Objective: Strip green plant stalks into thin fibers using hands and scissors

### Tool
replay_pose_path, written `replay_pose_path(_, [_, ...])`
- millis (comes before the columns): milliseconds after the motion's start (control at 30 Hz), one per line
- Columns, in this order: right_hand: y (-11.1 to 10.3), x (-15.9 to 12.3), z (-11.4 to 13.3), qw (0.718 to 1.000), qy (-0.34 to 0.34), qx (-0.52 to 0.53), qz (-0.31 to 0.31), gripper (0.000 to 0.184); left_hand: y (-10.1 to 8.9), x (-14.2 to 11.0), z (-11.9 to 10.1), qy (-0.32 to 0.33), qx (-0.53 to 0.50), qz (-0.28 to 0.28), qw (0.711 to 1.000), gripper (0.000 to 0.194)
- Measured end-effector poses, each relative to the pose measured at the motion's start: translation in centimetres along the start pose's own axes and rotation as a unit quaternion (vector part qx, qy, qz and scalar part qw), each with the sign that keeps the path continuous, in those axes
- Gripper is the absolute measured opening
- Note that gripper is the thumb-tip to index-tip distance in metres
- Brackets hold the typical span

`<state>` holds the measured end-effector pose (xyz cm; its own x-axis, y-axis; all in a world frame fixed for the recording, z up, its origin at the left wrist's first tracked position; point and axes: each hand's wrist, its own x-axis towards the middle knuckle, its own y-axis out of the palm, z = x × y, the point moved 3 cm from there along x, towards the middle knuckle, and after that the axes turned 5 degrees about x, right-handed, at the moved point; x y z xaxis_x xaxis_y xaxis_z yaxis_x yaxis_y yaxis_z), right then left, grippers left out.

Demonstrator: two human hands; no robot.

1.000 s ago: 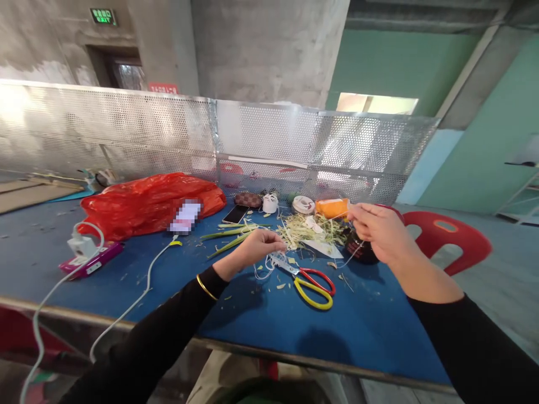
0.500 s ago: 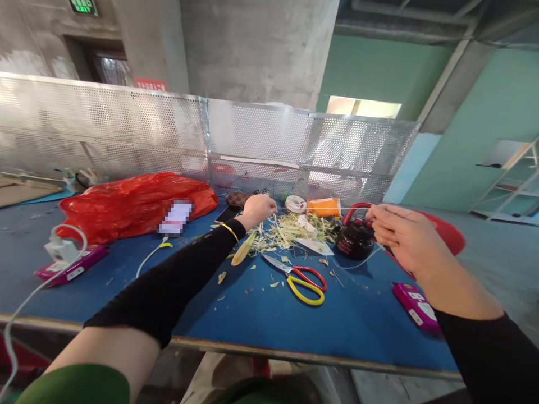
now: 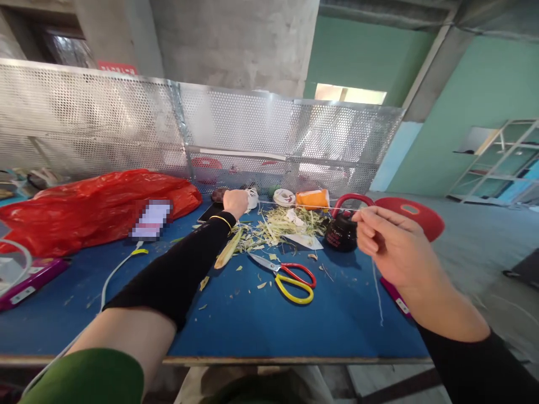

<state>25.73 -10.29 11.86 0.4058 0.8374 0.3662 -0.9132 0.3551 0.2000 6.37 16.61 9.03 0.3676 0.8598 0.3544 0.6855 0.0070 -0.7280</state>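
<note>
My left hand (image 3: pixel 234 202) reaches far across the blue table (image 3: pixel 261 325) and is closed around a small white thread spool (image 3: pixel 252 198) near the mesh screen. A thin white thread (image 3: pixel 303 206) runs taut from there to my right hand (image 3: pixel 387 247), which pinches it above the table's right side; the loose end hangs down below that hand. Between the hands lie a pile of pale green leaf strips (image 3: pixel 280 224), red and yellow scissors (image 3: pixel 290 278) and a dark pot with a red handle (image 3: pixel 343 230).
A red plastic bag (image 3: pixel 84 207) fills the left back of the table. A phone (image 3: pixel 208 212), a round tape roll (image 3: pixel 283 197) and an orange packet (image 3: pixel 312 199) sit by the perforated metal screen (image 3: pixel 210 140). A pink device (image 3: pixel 25 280) with a white cable lies left; a red chair (image 3: pixel 410 216) stands right.
My left hand has gone from the table's middle to the back by the screen and closed on the spool. The thread now stretches between both hands. The view has swung right.
</note>
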Motion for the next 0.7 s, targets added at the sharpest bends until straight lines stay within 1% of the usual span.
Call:
replay_pose_path(33, [0.5, -0.1, -0.6, 0.997, 0.049, 0.055, 0.004, 0.014, -0.2, -0.2, 0.0, -0.010, -0.003, 0.001, 1.000, 0.036])
replay_pose_path(100, [1.6, -0.3, -2.0, 0.977, 0.139, 0.160, 0.002, 0.013, -0.6, -1.0, -0.6, -0.021, -0.003, -0.002, 1.000, 0.035])
replay_pose_path(133, [2.2, -0.4, -2.7, 0.963, 0.174, 0.206, -0.007, 0.012, -0.7, -1.6, -1.2, -0.019, -0.009, -0.006, 1.000, 0.035])
replay_pose_path(200, [3.4, -0.5, -4.1, 0.937, 0.215, 0.272, -0.031, 0.008, -0.8, -3.8, -2.7, 0.000, -0.033, -0.022, 0.999, 0.026])
replay_pose_path(267, [4.6, -0.5, -5.2, 0.926, 0.226, 0.297, -0.049, 0.006, -0.3, -7.2, -4.2, 0.019, -0.068, -0.033, 0.997, 0.026])
replay_pose_path(300, [5.1, -0.5, -5.7, 0.925, 0.228, 0.301, -0.052, 0.007, 0.2, -9.3, -4.8, 0.025, -0.088, -0.026, 0.995, 0.023])
replay_pose_path(367, [6.4, -0.5, -6.6, 0.923, 0.230, 0.305, -0.048, 0.010, 1.8, -13.6, -5.7, 0.033, -0.146, 0.012, 0.989, 0.025])
replay_pose_path(400, [7.0, -0.6, -7.0, 0.923, 0.231, 0.305, -0.043, 0.011, 2.7, -15.7, -5.8, 0.016, -0.262, 0.049, 0.964, 0.029])
replay_pose_path(433, [7.6, -0.6, -7.4, 0.924, 0.231, 0.304, -0.037, 0.012, 3.5, -17.6, -5.8, -0.007, -0.362, 0.077, 0.929, 0.033])
replay_pose_path(467, [8.2, -0.7, -7.8, 0.926, 0.228, 0.301, -0.029, 0.011, 4.1, -19.2, -5.7, -0.025, -0.429, 0.091, 0.898, 0.035])
replay_pose_path(500, [8.7, -0.8, -8.2, 0.929, 0.223, 0.295, -0.022, 0.011, 4.6, -20.5, -5.6, -0.037, -0.474, 0.103, 0.874, 0.036])
replay_pose_path(533, [9.2, -0.8, -8.6, 0.933, 0.216, 0.286, -0.016, 0.010, 4.8, -21.5, -5.3, -0.047, -0.501, 0.114, 0.857, 0.037])
replay_pose_path(567, [9.6, -0.8, -9.1, 0.939, 0.207, 0.275, -0.010, 0.010, 4.8, -22.4, -5.0, -0.060, -0.513, 0.121, 0.848, 0.036])
replay_pose_path(633, [10.1, -0.7, -10.2, 0.952, 0.187, 0.241, 0.001, 0.012, 4.3, -23.7, -3.8, -0.101, -0.505, 0.127, 0.848, 0.030])
replay_pose_path(700, [10.2, -0.3, -11.3, 0.967, 0.166, 0.191, 0.015, 0.018, 3.2, -24.7, -2.2, -0.162, -0.499, 0.114, 0.844, 0.030])
